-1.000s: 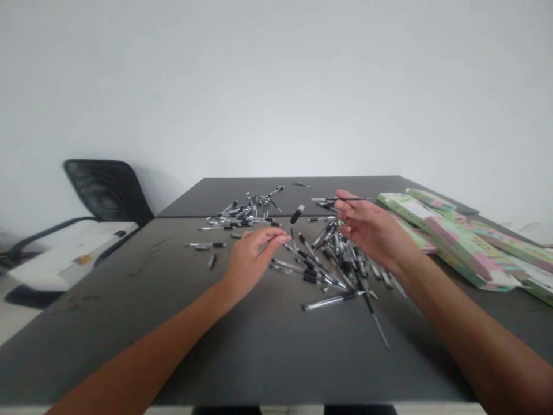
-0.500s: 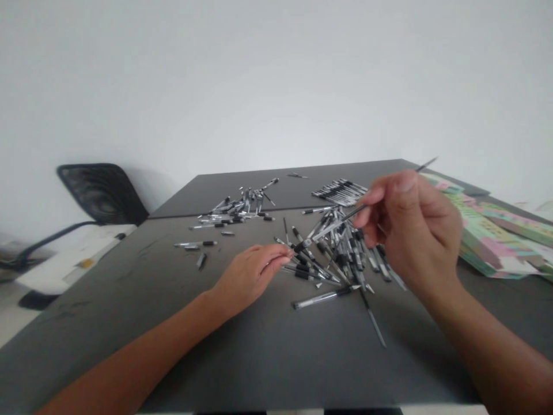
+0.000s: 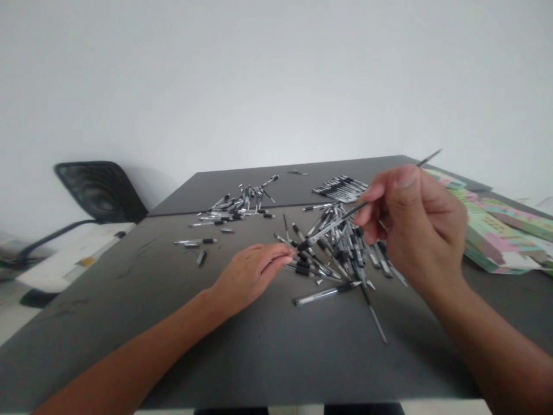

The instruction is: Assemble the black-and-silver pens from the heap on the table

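Note:
My right hand (image 3: pixel 415 225) is raised over the main heap and pinches a black-and-clear ballpoint pen (image 3: pixel 332 225) between thumb and fingers. That pen slants down-left across the heap, and a thin dark end sticks out past my thumb. My left hand (image 3: pixel 254 268) lies low on the table, its fingers close together. Its fingertips reach the heap's left edge, by the pen's lower end, but contact is hard to judge. The loose pen heap (image 3: pixel 341 248) is a tangle of black-and-silver pens, partly hidden by my right hand.
A smaller pen heap (image 3: pixel 233 213) lies farther left, and a neat row of pens (image 3: pixel 341 189) lies at the back. The dark grey table (image 3: pixel 259 351) has a seam across it. Flat green-and-pink boxes (image 3: pixel 501 230) lie at right; a black chair (image 3: pixel 101 193) stands at left.
My right hand has risen toward me and to the right, now pinching a pen, uncovering the neat row behind. The view has shifted slightly. My left hand has barely moved.

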Demonstrator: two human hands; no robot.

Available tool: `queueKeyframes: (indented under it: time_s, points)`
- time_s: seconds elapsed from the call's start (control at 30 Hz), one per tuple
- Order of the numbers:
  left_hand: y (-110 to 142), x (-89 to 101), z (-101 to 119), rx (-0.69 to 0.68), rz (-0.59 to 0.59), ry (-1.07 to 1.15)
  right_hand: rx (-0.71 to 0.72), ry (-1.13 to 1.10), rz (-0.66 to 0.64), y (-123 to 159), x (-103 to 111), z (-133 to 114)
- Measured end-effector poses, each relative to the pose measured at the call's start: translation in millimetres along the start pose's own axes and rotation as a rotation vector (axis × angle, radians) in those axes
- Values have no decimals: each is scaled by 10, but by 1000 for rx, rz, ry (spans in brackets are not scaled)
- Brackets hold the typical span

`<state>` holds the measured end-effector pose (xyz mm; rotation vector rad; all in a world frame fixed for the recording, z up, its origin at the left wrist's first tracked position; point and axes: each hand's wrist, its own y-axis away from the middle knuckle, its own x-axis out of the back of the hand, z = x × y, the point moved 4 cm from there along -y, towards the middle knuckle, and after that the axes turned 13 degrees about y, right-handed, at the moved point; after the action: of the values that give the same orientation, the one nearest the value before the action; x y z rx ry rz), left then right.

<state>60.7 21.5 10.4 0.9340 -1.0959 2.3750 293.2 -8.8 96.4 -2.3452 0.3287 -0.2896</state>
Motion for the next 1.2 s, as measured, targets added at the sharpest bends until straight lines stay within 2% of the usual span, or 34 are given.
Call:
queueKeyframes:
  time_s: [0.3, 0.5, 0.77, 0.87, 0.97, 1.07, 1.2]
  points:
    - [-1, 14, 53, -76, 13, -27, 35, -16, 16, -8, 0, 7]
    - [1, 4, 43, -78, 4, -41, 32, -19, 9, -2, 4, -8]
    - [-4, -14, 50, -96, 6, -22, 47, 115, -17, 19, 11, -12]
    - [-9, -24, 58, -62, -1, -1, 80, 220, -72, 30, -6, -2]
    - [-8, -14, 54, -13, 16, 43, 127, 317, -220, 36, -82, 24]
    - [-2, 4, 9, 65, 39, 105, 110, 341, -342, 9, -122, 73]
    - [7, 24, -95, 202, 69, 166, -15, 402, -248, -143, 68, 191]
